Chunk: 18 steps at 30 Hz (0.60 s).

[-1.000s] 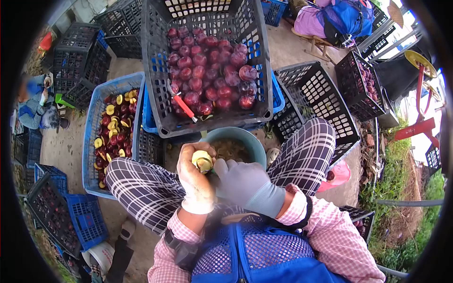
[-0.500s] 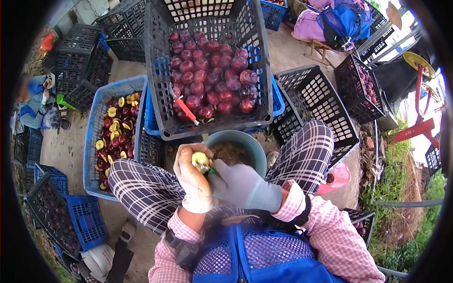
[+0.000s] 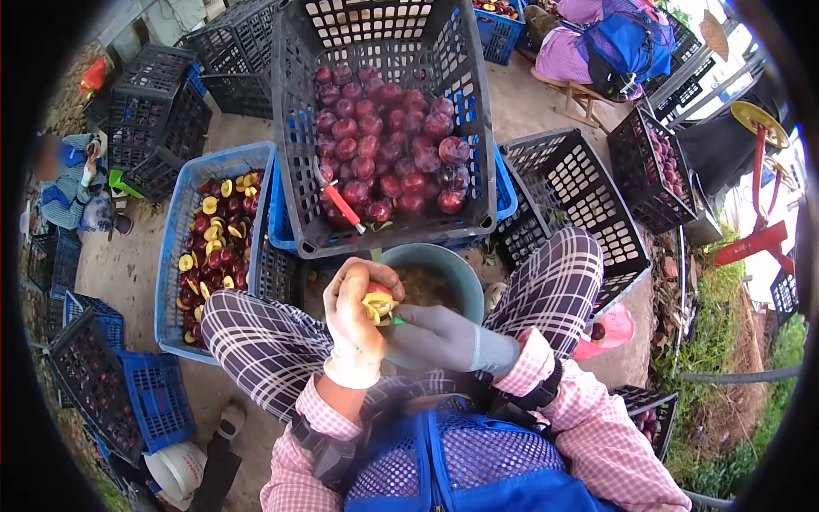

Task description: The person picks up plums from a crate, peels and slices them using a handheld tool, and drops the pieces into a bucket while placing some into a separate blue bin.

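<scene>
In the head view, my left hand [image 3: 351,317], in a pale glove, curls round a cut plum [image 3: 376,305] whose yellow flesh shows. My right hand [image 3: 439,335], in a grey glove and slightly blurred, closes on a small green-handled tool [image 3: 397,321] right beside the fruit. Its metal end, seen earlier, cannot be made out now. Below both hands sits a round blue-green basin [image 3: 467,277] with brownish contents. Directly ahead, a black crate [image 3: 294,171] holds many whole plums [image 3: 384,141], and a red-handled tool [image 3: 342,205] lies on them.
At the left stands a blue crate [image 3: 173,230] of halved plums [image 3: 217,243]. A tilted black crate [image 3: 597,192] is by my right knee. More crates [image 3: 158,388] stand lower left. Other people sit at the far left [image 3: 75,192] and upper right [image 3: 597,55].
The plum has turned in my left hand and shows more open yellow flesh. My right hand has shifted slightly right and down with the green-handled tool. The whole view has shifted slightly.
</scene>
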Available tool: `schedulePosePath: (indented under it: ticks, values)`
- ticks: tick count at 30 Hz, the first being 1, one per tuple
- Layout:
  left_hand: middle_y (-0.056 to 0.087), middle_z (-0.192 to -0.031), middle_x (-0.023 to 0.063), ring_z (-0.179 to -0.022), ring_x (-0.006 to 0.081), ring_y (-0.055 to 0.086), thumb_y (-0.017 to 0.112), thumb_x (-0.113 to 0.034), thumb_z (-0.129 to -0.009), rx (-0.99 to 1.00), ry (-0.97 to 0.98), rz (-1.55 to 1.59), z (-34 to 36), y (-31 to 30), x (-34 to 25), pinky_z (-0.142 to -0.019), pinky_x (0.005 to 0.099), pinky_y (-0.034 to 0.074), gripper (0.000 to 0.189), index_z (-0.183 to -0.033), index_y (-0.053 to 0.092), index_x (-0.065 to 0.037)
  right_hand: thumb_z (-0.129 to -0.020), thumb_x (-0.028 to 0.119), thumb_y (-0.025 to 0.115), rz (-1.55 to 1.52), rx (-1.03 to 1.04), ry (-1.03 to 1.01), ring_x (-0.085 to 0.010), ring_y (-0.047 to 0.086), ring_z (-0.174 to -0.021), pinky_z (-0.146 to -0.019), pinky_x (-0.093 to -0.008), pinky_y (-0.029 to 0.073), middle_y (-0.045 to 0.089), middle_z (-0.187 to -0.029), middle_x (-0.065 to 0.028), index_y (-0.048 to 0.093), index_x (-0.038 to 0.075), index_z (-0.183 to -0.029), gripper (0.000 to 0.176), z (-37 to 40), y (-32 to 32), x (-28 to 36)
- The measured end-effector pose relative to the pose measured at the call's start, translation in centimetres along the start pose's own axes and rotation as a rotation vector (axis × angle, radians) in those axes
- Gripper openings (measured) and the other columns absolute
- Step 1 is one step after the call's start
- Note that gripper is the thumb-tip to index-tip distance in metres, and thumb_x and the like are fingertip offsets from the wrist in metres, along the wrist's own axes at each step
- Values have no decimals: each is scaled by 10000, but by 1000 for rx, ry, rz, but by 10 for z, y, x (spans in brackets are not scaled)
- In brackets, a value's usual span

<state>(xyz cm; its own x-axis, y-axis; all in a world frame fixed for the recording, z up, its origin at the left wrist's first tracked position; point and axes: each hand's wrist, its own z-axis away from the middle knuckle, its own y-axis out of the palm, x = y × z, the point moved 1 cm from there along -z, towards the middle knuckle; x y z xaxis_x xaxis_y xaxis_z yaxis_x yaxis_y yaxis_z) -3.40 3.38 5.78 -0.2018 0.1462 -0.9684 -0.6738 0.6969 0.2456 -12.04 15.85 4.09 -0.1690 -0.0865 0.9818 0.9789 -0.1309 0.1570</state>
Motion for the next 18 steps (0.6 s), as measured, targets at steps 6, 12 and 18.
schedulePosePath:
  ticks: [6,12,18]
  values:
    - [524,-800,59,-713,134,505,381,-195,-1028,128,126,-121,-2,4,4,-659,261,415,238,-904,510,-38,-983,287,572,836,-49,-241,-367,637,-566,-527,-486,475,607,-644,-165,575,48,-1011,241,7,-25,30]
    - [580,-777,67,-633,139,523,425,-372,-1040,-107,-522,337,-20,-7,13,-567,245,394,369,-913,576,-60,-951,370,588,1333,58,-311,-305,644,-576,-530,-443,499,610,-684,-93,565,102,-927,270,9,-33,48]
    - [676,-928,80,-757,177,645,432,-449,-1053,-48,-488,392,-20,-3,38,-705,289,496,458,-1154,616,-42,-919,299,646,1205,-360,-74,-355,664,-761,-613,-454,525,640,-859,-119,601,101,-1035,234,10,-58,34]
